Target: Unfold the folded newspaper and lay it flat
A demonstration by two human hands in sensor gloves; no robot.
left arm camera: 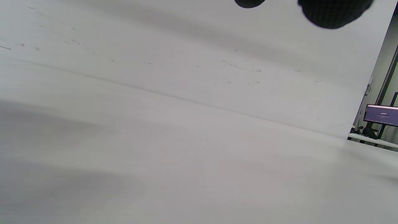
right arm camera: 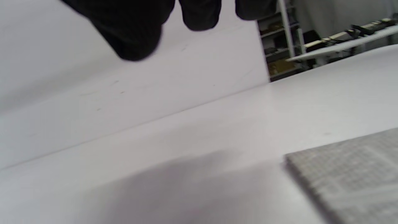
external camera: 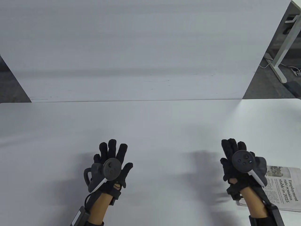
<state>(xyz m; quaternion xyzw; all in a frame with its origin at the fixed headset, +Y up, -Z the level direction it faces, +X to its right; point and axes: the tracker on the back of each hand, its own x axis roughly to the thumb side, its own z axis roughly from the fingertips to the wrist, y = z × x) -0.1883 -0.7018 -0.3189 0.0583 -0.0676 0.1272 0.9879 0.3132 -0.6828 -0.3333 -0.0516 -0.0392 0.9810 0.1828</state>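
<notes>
Neither grip held anything: the left hand (external camera: pixel 110 164) hung over the table (external camera: pixel 150 122) with its gloved fingers straight and fanned apart, and the right hand (external camera: pixel 237 162) hung likewise, fingers straight and closer together, palm down. The folded newspaper (external camera: pixel 282 188) lay flat on the table at the near right corner, just beside and partly under the right wrist, its headline about employment legible only in the table view. The right wrist view showed that same paper (right arm camera: pixel 351 174) as a blurred grey slab at lower right, apart from the dark fingertips (right arm camera: pixel 199 15) hanging in at the top, so the hand was not touching it. The left wrist view held no paper, only two dark fingertips (left arm camera: pixel 332 12) at its top edge over bare white surface. A white panel (external camera: pixel 141 47) stood up along the table's far edge. Past it, the table view showed a white desk leg (external camera: pixel 282 47) and grey floor, the left wrist view a lit monitor (left arm camera: pixel 381 115), and the right wrist view shelving (right arm camera: pixel 279 46).
</notes>
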